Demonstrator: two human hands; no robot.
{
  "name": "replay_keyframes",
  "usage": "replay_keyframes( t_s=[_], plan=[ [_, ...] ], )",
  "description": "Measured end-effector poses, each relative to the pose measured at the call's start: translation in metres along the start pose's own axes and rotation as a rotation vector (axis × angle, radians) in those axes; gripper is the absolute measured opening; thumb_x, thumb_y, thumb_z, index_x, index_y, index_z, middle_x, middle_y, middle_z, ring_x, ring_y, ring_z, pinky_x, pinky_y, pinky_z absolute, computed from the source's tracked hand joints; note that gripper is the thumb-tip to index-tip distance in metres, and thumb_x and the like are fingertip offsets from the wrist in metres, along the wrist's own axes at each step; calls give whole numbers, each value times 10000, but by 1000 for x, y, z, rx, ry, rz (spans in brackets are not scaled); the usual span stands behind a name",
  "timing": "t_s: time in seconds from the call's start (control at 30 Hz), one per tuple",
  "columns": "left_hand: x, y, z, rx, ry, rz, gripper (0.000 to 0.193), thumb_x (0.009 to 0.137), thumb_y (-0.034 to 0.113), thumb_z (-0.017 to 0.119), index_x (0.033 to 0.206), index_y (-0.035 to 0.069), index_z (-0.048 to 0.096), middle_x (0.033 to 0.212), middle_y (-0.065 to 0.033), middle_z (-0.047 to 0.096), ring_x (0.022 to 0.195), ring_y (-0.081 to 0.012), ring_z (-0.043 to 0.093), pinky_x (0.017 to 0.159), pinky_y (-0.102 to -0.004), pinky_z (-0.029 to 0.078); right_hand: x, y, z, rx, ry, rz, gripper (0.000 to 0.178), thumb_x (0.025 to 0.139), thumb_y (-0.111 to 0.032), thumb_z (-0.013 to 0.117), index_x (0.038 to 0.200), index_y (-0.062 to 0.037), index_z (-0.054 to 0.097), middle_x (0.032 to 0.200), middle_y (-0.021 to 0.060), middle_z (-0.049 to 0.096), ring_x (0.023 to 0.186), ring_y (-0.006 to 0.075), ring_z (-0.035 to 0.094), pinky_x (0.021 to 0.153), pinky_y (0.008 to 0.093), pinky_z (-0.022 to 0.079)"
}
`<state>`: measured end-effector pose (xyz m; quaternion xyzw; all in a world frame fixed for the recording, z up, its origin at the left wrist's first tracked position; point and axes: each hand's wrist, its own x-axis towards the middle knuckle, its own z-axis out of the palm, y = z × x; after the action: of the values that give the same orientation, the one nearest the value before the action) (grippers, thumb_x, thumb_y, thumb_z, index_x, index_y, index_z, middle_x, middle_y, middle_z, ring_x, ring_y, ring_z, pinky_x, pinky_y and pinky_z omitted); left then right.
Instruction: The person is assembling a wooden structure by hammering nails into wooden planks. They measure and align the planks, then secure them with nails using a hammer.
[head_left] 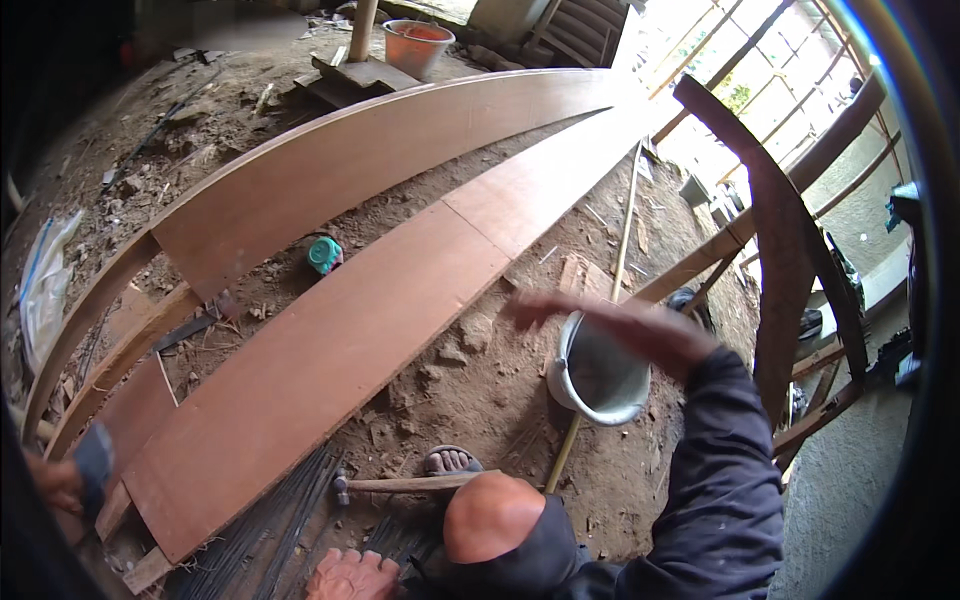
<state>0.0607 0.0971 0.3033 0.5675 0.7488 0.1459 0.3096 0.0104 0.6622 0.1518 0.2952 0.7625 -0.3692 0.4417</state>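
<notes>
My right hand (615,325) reaches across the grey bucket (570,375), blurred, fingers stretched out and apparently holding nothing. Its arm wears a dark blue sleeve. At the lower edge, what looks like my left hand (352,577) is curled with knuckles up; its palm side is hidden. Between them is my bent knee (490,515). A hammer (400,485) lies just beyond the knee, its handle end covered. Left of my hands stretches a long reddish-brown plywood board (330,345), with a seam across it. A second panel (330,155) stands on edge behind.
A teal tape measure (323,255) and a dark metal tool (190,325) lie between the boards. Thin dark rods (260,535) cover ground near me. A blurred limb (60,485), apparently another person's, enters left. An orange bucket (418,50) stands far back; a pole (630,220) lies right.
</notes>
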Motion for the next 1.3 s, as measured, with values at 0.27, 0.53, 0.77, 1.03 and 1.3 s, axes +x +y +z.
replay_keyframes(
  t_s=[0.27, 0.53, 0.77, 1.03, 1.3],
  plan=[
    [8, 7, -9, 71, 121, 32, 176, 872, 129, 535, 1029, 76, 596, 964, -127, 612, 952, -298, 603, 842, -438, 469, -198, 12, -271, -633, 1322, -120, 212, 922, -249, 554, 1013, -83, 648, 823, 131, 656, 699, 287, 651, 611, 422, 519],
    [12, -4, -15, 62, -39, -83, 227, 922, 240, 559, 1075, 73, 578, 983, -146, 610, 956, -321, 603, 870, -450, 470, -31, -20, 192, -278, 156, -804, 255, 918, -215, 602, 1127, -82, 659, 932, 205, 677, 830, 322, 675, 719, 433, 539],
    [5, -7, -14, 55, -5, -124, 287, 933, 289, 574, 1116, 69, 555, 1009, -153, 606, 949, -331, 606, 875, -456, 474, -29, 1, 352, -548, 568, -703, 297, 901, -337, 630, 1155, -188, 659, 915, 179, 671, 827, 354, 673, 671, 458, 530],
    [1, -6, -14, 27, 3, -121, 282, 914, 282, 602, 1090, 65, 566, 981, -138, 600, 959, -315, 597, 873, -448, 464, -11, 29, 326, -388, 334, -758, 359, 904, -186, 527, 1253, -100, 528, 1113, 161, 648, 1035, 341, 641, 779, 438, 539],
    [-2, -11, -14, 41, 22, -159, 288, 919, 291, 594, 1092, 62, 567, 984, -144, 598, 955, -324, 596, 851, -475, 468, 1, 13, 324, -218, 384, -818, 131, 877, -172, 572, 926, -52, 556, 869, 144, 601, 817, 366, 619, 657, 477, 489]
  ],
)
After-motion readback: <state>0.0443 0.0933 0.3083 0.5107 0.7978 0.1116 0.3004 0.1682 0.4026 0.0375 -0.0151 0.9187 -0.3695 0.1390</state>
